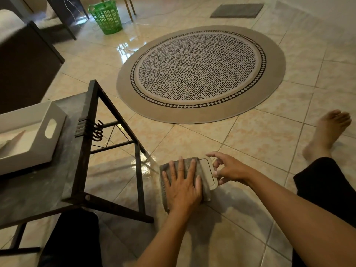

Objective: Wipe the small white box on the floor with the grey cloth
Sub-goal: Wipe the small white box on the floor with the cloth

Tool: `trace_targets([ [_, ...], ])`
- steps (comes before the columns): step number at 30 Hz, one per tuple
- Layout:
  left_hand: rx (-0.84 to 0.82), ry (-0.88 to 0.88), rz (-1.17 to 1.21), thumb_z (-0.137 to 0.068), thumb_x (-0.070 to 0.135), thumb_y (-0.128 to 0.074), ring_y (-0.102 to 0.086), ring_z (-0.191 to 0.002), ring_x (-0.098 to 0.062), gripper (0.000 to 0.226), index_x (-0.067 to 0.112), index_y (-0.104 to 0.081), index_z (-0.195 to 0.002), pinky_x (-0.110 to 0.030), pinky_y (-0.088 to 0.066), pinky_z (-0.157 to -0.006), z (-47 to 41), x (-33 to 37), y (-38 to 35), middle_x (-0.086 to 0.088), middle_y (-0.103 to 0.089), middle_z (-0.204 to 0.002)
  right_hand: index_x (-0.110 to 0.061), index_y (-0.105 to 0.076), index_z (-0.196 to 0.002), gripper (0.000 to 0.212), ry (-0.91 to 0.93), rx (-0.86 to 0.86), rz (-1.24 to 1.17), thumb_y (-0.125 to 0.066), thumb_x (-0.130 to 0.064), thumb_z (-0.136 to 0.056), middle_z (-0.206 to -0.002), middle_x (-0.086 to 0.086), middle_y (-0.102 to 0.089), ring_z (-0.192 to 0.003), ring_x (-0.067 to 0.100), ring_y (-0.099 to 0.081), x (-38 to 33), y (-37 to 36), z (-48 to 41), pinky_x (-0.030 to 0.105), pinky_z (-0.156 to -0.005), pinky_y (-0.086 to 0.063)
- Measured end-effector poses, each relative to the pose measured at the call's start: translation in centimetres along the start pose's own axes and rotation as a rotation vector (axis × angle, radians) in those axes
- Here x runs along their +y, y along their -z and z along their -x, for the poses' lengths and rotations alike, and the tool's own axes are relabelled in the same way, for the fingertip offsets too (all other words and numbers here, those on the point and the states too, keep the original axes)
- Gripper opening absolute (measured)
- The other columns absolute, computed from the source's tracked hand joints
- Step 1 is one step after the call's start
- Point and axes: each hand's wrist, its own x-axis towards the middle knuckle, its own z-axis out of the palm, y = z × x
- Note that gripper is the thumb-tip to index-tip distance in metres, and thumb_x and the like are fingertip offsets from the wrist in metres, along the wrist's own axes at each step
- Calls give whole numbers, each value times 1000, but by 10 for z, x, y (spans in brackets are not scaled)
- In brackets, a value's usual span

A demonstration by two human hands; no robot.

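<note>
Grey cloth (173, 168) is spread over most of the small white box (209, 173), which sits on the tiled floor (250, 143) just beside the leg of a dark low table (77, 170), in the single head view. The left hand (183, 187) lies flat on the cloth with fingers splayed, pressing it down onto the box top rather than gripping it. The right hand (229, 168) curls around the uncovered right end of the box, thumb and fingertips pinching its edge to steady it. Judging by this, the wiping looks to be under way: cloth and box are in contact and the box is braced. Only the strip of lid at the right end shows, so how clean the covered part is cannot be told. That exposed strip and the sides probably remain to be wiped. A round patterned rug (200, 74) lies well apart, beyond the box.
</note>
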Motion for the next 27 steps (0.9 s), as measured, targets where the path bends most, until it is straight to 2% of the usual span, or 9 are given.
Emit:
trace_targets([
  [4,-13,-84,-13,-95,59,-3,36,-144,-25,61,47,19,-151,-51,23,-115,11,18,-6,3,27,-162,-25,-45,-141,71,-1,-18,0,-61,14,-85,-99,9,-50,-80,23,-64,-1,0,1,41,-67,-64],
  [8,-23,-150,-31,-100,55,-11,32,-145,-27,59,46,20,-150,-54,18,-118,-6,33,-1,3,29,-160,-25,-46,-138,77,-11,-61,-7,-58,22,-79,-116,11,-56,-103,29,-64,-5,0,2,47,-73,-64],
  [10,-26,-152,-37,-101,54,-14,29,-147,-27,59,47,19,-150,-54,16,-118,-14,29,3,2,27,-161,-26,-48,-135,75,-21,-64,-21,-56,23,-79,-109,12,-55,-96,30,-65,-4,2,1,48,-73,-64],
  [13,-12,-66,-12,-99,57,-12,24,-149,-26,61,46,16,-151,-52,18,-117,-21,8,9,1,21,-164,-27,-45,-140,75,-31,-35,-8,-61,18,-82,-96,10,-50,-78,25,-63,-1,2,-2,40,-66,-64],
  [16,19,62,-18,-98,58,-10,22,-149,-25,62,43,14,-153,-53,19,-117,-13,-20,11,0,17,-165,-28,-44,-141,75,-30,-16,16,-61,17,-83,-96,11,-50,-80,25,-64,0,-1,-3,35,-63,-63],
  [18,41,87,-6,-97,57,-11,25,-149,-25,63,42,13,-154,-52,18,-118,0,-29,9,-1,16,-166,-28,-44,-141,75,-31,-9,20,-61,17,-83,-97,11,-51,-82,26,-66,-1,-1,-2,34,-62,-63],
  [23,38,-6,-8,-97,59,-8,29,-147,-24,63,43,18,-152,-52,19,-117,27,-11,-4,1,22,-164,-25,-44,-142,75,-27,-5,5,-62,16,-83,-99,12,-53,-84,26,-68,-1,-1,2,36,-64,-64],
  [27,12,-86,-6,-97,59,-9,33,-145,-25,63,46,24,-149,-52,20,-117,20,18,-8,3,28,-161,-25,-43,-144,81,-32,-41,-23,-62,19,-79,-100,10,-52,-83,23,-67,-2,1,3,42,-71,-64],
])
